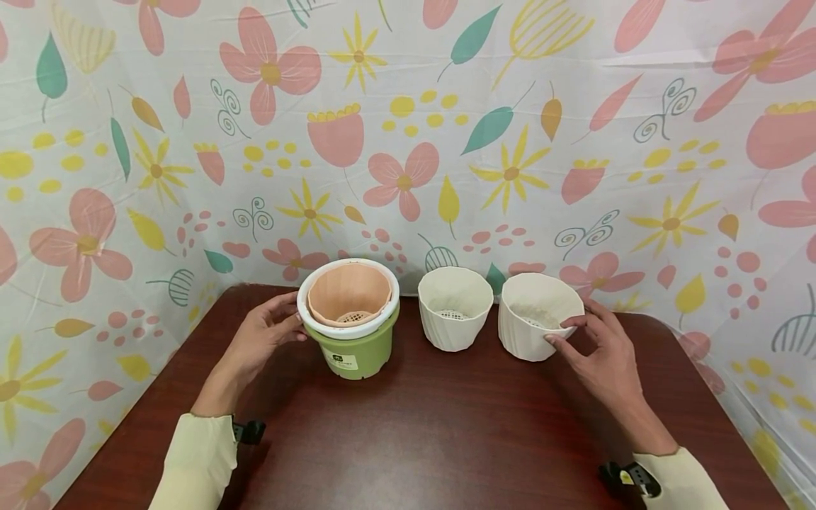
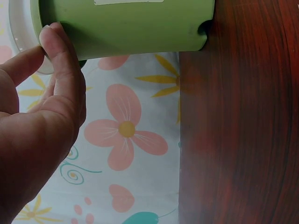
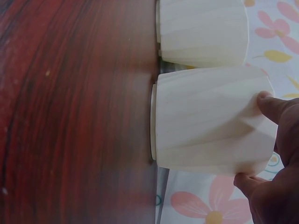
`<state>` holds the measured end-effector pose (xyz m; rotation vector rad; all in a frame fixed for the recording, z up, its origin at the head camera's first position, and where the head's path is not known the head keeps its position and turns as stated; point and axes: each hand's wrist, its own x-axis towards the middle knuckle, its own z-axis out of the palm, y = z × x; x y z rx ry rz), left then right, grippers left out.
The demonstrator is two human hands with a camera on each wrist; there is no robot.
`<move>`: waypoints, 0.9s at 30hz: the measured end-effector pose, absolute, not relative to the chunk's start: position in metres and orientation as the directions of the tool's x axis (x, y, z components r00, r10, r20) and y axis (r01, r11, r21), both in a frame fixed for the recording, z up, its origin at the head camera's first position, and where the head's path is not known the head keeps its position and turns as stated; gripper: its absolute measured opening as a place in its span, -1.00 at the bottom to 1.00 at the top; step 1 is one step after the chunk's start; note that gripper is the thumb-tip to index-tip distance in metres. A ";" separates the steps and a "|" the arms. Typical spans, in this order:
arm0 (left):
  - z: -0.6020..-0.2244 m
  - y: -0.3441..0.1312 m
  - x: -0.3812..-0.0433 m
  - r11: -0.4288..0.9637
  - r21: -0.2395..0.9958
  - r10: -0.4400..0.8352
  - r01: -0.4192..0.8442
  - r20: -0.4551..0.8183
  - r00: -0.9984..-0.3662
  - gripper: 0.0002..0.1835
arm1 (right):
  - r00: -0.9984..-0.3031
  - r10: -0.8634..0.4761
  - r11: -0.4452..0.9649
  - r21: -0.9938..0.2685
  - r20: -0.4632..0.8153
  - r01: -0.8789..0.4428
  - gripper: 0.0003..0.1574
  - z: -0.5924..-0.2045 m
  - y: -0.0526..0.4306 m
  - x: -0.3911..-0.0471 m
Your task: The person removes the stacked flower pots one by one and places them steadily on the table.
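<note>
At the left of the table stands a stack of flower pots: a green pot (image 1: 363,358) with a label outermost, a white-rimmed pot (image 1: 394,289) inside it, and a peach pot (image 1: 350,283) on top, holes in its bottom. My left hand (image 1: 264,333) holds the stack at its left side, fingertips (image 2: 53,39) at the rim. Toward the right is a cream pot (image 1: 525,336) with slanted ridges, upright on the table. My right hand (image 1: 602,354) grips that pot near its rim, thumb and fingers spread around its right side.
A similar cream pot (image 1: 454,326) stands between the stack and the gripped pot, close beside the latter. The dark red wooden table (image 1: 408,439) ends just behind the pots, where a flower-printed cloth (image 1: 408,106) hangs.
</note>
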<state>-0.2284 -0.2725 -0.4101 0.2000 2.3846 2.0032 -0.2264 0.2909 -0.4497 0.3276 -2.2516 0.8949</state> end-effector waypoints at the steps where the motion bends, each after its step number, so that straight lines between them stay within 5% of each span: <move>1: -0.410 -0.272 -0.229 0.166 0.982 0.111 0.085 0.067 -0.992 -0.36 | -0.735 0.017 0.732 -0.509 0.678 -0.453 -0.51 -0.450 0.291 -0.227; 27: -0.410 -0.271 -0.228 0.169 0.982 0.105 0.084 0.066 -0.992 -0.36 | -0.748 -0.002 0.726 -0.514 0.664 -0.458 -0.47 -0.450 0.292 -0.226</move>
